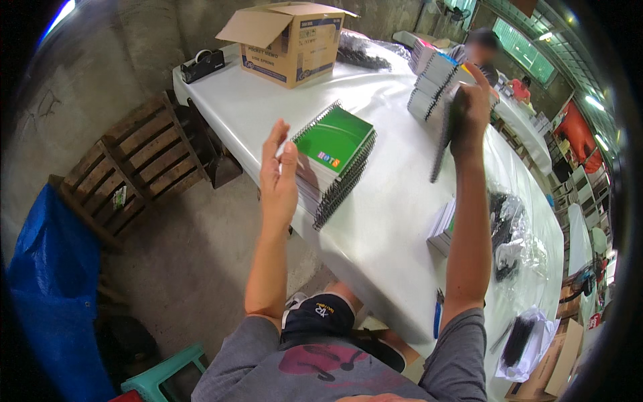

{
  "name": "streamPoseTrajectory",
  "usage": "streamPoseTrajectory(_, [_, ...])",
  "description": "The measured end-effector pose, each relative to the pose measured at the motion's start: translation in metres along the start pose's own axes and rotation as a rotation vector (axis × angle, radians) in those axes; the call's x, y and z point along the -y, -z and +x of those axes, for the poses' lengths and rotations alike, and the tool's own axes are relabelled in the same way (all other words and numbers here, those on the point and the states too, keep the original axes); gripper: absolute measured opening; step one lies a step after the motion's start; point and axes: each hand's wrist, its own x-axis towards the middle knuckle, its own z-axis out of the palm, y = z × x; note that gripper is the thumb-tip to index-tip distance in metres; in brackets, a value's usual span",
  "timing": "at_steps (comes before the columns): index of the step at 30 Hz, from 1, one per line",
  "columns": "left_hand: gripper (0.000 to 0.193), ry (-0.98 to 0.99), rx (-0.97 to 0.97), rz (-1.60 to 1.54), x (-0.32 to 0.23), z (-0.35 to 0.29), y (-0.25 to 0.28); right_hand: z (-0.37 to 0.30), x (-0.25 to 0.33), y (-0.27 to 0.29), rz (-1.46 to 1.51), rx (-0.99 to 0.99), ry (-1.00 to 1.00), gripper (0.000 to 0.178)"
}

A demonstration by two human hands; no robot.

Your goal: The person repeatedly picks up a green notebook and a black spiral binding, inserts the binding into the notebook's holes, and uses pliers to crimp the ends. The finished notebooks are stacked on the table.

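**As a dark spiral-edged book (pixel 443 137) is gripped, a green-covered stack (pixel 337 134) is borne by the bench (pixel 395 208)**

While the dark spiral-edged book is clasped in the fingers of the right hand (pixel 473 114) (it is blurred), the green-covered stack is set near the bench's left edge. It is flanked by the left hand (pixel 278 184), whose fingers are straightened and unclasped; whether contact is made cannot be told. Beyond the right hand, notebook stacks (pixel 426 90) are seen. A cardboard box (pixel 311 50) is placed farther back, with a tape dispenser (pixel 203 65) set near it.
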Motion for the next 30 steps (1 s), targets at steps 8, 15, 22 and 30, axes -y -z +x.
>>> streamPoseTrajectory(8, [0.054,0.087,0.121,-0.087,0.015,0.005,0.01,-0.023,0.015,-0.127,-0.574,1.094,0.504,0.057])
streamPoseTrajectory(15, [0.053,-0.102,0.133,-0.126,0.027,0.0,0.001,-0.033,-0.042,-0.068,0.014,0.36,0.193,0.049])
streamPoseTrajectory(22, [0.047,-0.119,0.088,-0.103,0.036,0.002,0.0,-0.081,-0.086,-0.085,-0.119,0.166,-0.233,0.051])
streamPoseTrajectory(30, [0.049,-0.164,0.083,-0.039,0.041,0.008,0.0,-0.077,-0.102,-0.086,-0.165,0.036,-0.207,0.049])
